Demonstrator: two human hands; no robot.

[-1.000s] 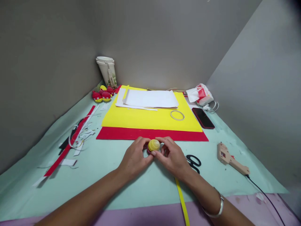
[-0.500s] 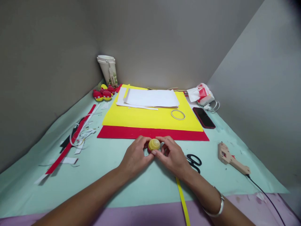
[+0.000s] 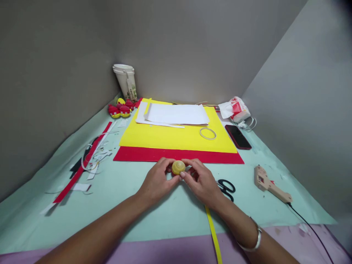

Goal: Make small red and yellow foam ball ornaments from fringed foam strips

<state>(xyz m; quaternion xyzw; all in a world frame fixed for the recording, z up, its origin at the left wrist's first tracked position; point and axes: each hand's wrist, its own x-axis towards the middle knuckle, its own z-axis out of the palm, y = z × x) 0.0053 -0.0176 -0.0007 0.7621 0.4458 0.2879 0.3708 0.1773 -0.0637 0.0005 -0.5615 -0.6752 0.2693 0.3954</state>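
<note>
Between my two hands is a small round domed piece (image 3: 178,167), yellow and finely ridged on top with a bit of red at its lower edge. The fingers and thumb of my left hand (image 3: 159,178) are closed on its left side. My right hand (image 3: 202,180) grips the right side, its thumb tip at the piece's near edge. Under the right wrist a yellow strip (image 3: 213,234) runs toward the table's front edge. The black handles of a pair of scissors (image 3: 227,189) show beside the right hand; the blades are hidden.
Red sheet (image 3: 132,154) and yellow sheet (image 3: 165,137) lie beyond my hands, with white paper (image 3: 176,114) and a ring (image 3: 208,134) on top. A glue gun (image 3: 272,185) and phone (image 3: 238,137) are right. Left are strip scraps (image 3: 82,165), red-yellow pieces (image 3: 120,109), a cup (image 3: 125,80).
The domed piece has tipped and shifted slightly left, so less red shows beneath the yellow. Both hands have moved very little and still hold it.
</note>
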